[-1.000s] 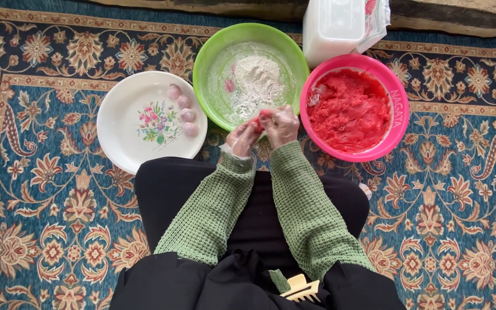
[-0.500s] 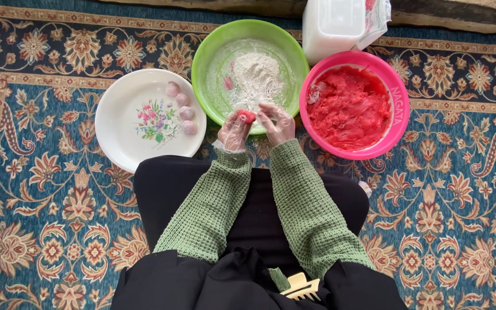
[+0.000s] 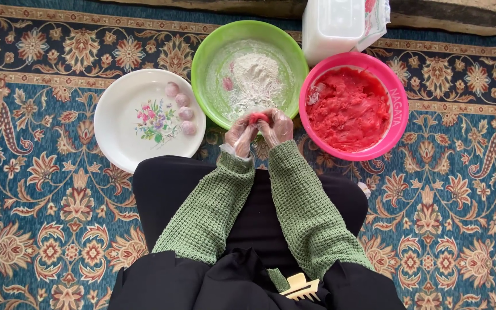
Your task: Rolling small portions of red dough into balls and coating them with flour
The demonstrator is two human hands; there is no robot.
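Between the two hands, just at the near rim of the green bowl [image 3: 202, 74], sits a small red lump of paste [image 3: 259, 118]. The left hand [image 3: 240, 136] and the right hand [image 3: 276, 127] both wear thin clear gloves, and their fingertips close on the lump from either side, so it is pinched between them above the carpet [image 3: 41, 229] and the person's lap. Both arms wear green knitted sleeves [image 3: 305, 212] that run back toward the camera over black clothing.

The green bowl holds a mound of white flour [image 3: 256, 80], with one pinkish floured ball [image 3: 228, 84] lying in it to the left of the mound. Just to the right, touching or nearly touching the green bowl, stands a pink bowl [image 3: 400, 123] filled with the same rough red paste [image 3: 348, 109]. Behind both bowls, at the top edge of the view, is a white plastic container [image 3: 334, 23] with a piece of patterned cloth or wrapping beside it.

To the left of the green bowl lies a white plate [image 3: 116, 120] with a flower print in its middle. Four pale pink floured balls [image 3: 180, 107] rest in a short curved row on its right side. Everything stands on a blue carpet patterned with flowers. A pale yellow hair clip [image 3: 301, 287] shows at the bottom edge, on the black clothing.
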